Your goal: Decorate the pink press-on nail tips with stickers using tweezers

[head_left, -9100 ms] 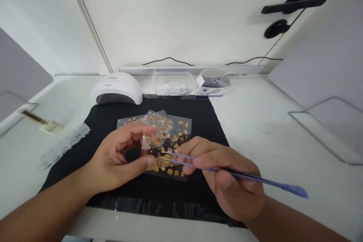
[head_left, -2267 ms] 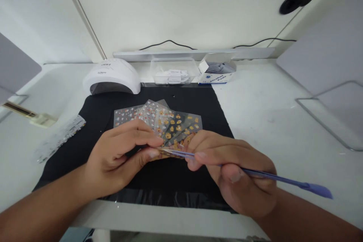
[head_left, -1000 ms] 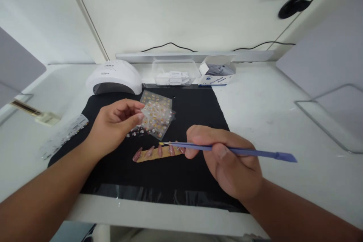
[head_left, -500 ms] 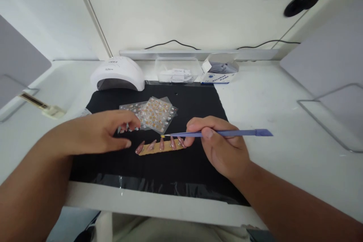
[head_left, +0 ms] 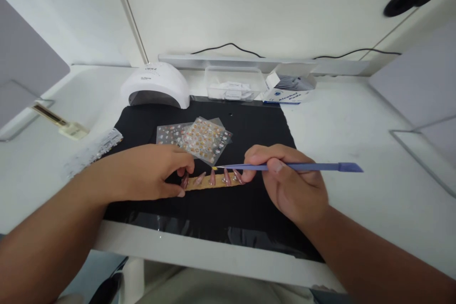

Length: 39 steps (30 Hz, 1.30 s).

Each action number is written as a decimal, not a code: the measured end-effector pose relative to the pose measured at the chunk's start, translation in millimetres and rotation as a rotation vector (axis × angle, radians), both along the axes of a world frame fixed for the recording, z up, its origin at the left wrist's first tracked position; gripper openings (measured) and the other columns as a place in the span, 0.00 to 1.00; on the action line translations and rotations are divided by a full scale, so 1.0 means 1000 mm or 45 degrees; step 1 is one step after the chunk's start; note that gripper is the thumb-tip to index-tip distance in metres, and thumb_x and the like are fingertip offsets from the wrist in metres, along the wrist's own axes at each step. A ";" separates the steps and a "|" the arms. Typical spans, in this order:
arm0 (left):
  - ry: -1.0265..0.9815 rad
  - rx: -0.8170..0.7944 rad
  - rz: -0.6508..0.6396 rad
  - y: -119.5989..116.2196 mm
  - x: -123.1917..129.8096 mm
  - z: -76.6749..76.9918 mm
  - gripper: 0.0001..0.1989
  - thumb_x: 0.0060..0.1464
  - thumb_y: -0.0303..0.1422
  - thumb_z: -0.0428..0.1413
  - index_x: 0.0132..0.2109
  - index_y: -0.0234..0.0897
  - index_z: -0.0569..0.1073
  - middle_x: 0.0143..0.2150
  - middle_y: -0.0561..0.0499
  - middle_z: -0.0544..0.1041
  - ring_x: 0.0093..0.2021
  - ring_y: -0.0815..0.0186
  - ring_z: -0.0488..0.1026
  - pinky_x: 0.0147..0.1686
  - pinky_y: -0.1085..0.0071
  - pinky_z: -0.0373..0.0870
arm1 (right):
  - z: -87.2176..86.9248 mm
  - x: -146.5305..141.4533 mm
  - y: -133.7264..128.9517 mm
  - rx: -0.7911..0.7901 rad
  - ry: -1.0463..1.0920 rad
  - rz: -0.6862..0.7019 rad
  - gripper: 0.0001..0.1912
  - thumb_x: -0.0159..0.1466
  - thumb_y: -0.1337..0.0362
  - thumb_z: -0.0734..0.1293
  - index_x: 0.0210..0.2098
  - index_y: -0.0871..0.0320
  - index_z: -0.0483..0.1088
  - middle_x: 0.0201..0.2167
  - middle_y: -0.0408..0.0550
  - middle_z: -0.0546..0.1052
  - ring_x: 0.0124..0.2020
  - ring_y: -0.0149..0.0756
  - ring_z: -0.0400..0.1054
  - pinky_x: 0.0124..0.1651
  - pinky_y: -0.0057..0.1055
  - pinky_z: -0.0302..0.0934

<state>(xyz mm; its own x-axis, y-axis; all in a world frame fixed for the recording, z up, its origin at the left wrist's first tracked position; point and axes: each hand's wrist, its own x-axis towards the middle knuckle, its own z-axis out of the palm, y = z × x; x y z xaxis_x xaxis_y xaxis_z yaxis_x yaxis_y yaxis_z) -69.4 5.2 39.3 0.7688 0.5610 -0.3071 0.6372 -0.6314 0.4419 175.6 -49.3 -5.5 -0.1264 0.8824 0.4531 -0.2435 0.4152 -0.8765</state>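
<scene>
Purple tweezers [head_left: 313,166] are gripped in my right hand [head_left: 288,180], their tips pointing left with a small yellow piece [head_left: 214,168] at the end. That piece is just above the middle of several pinkish false nails [head_left: 212,178], which stand in a row on a tan strip [head_left: 213,185]. The thumb and fingers of my left hand [head_left: 156,171] are around the strip's left end, by the leftmost nail. Behind the strip, overlapping clear sticker sheets [head_left: 203,138] with orange and white designs lie on the black mat [head_left: 256,128].
At the back are a white nail lamp [head_left: 156,84], a clear tray [head_left: 233,92] of white packets and an open alcohol pads box [head_left: 289,89]. A small bottle [head_left: 73,130] and silvery sheets [head_left: 96,149] lie to the left.
My left hand has moved right to the strip's left end and closed around it. The tweezers with the yellow piece remain over the middle nail. The camera view has shifted slightly.
</scene>
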 end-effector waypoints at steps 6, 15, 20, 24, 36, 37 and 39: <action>0.021 0.019 0.067 0.000 -0.001 -0.004 0.14 0.51 0.41 0.61 0.43 0.41 0.74 0.40 0.51 0.76 0.37 0.62 0.72 0.33 0.70 0.62 | 0.000 0.001 0.000 -0.002 -0.008 0.008 0.09 0.66 0.59 0.68 0.37 0.55 0.79 0.23 0.47 0.78 0.26 0.35 0.71 0.28 0.33 0.67; 0.289 0.226 0.087 -0.011 0.008 -0.008 0.11 0.49 0.42 0.61 0.35 0.39 0.74 0.34 0.47 0.77 0.34 0.55 0.73 0.32 0.64 0.63 | 0.000 0.002 0.000 0.016 -0.004 0.007 0.09 0.67 0.62 0.67 0.38 0.57 0.79 0.24 0.47 0.77 0.27 0.36 0.71 0.29 0.32 0.67; 0.289 0.262 0.049 -0.012 0.016 -0.008 0.05 0.52 0.35 0.55 0.33 0.39 0.74 0.33 0.46 0.77 0.33 0.56 0.74 0.32 0.64 0.64 | 0.000 0.001 0.001 0.047 0.006 0.006 0.09 0.67 0.62 0.66 0.38 0.57 0.79 0.24 0.47 0.77 0.26 0.34 0.70 0.29 0.31 0.67; 0.235 0.263 0.051 -0.007 0.015 -0.011 0.04 0.52 0.32 0.54 0.32 0.38 0.72 0.33 0.47 0.77 0.32 0.59 0.73 0.32 0.65 0.64 | 0.000 0.001 0.001 0.058 0.009 0.020 0.09 0.68 0.63 0.66 0.39 0.57 0.79 0.24 0.47 0.77 0.26 0.34 0.70 0.28 0.31 0.66; -0.344 0.199 -0.040 0.005 0.014 -0.024 0.19 0.50 0.32 0.61 0.50 0.37 0.70 0.45 0.48 0.70 0.47 0.58 0.67 0.47 0.64 0.64 | 0.000 0.006 0.000 0.082 -0.041 -0.058 0.10 0.68 0.61 0.65 0.38 0.55 0.79 0.24 0.46 0.77 0.27 0.35 0.69 0.31 0.33 0.63; -0.400 0.196 -0.063 0.004 0.015 -0.024 0.18 0.51 0.31 0.61 0.50 0.36 0.70 0.45 0.48 0.70 0.47 0.58 0.67 0.47 0.63 0.64 | 0.000 0.006 0.000 0.079 -0.037 -0.057 0.10 0.68 0.61 0.65 0.38 0.55 0.79 0.24 0.46 0.77 0.27 0.35 0.69 0.30 0.32 0.63; -0.477 0.181 -0.118 0.002 0.017 -0.024 0.16 0.51 0.27 0.59 0.49 0.36 0.71 0.43 0.48 0.69 0.46 0.59 0.66 0.47 0.63 0.63 | 0.000 0.006 -0.001 0.078 -0.027 -0.051 0.09 0.68 0.62 0.66 0.38 0.55 0.79 0.24 0.46 0.77 0.27 0.35 0.70 0.30 0.32 0.63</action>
<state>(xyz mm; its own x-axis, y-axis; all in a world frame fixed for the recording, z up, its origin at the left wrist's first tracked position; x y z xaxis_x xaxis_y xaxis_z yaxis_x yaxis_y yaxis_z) -52.4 7.2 15.7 0.8619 0.5009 0.0790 0.3866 -0.7499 0.5369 181.5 -50.2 -5.3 -0.1017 0.8578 0.5037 -0.2074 0.4770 -0.8541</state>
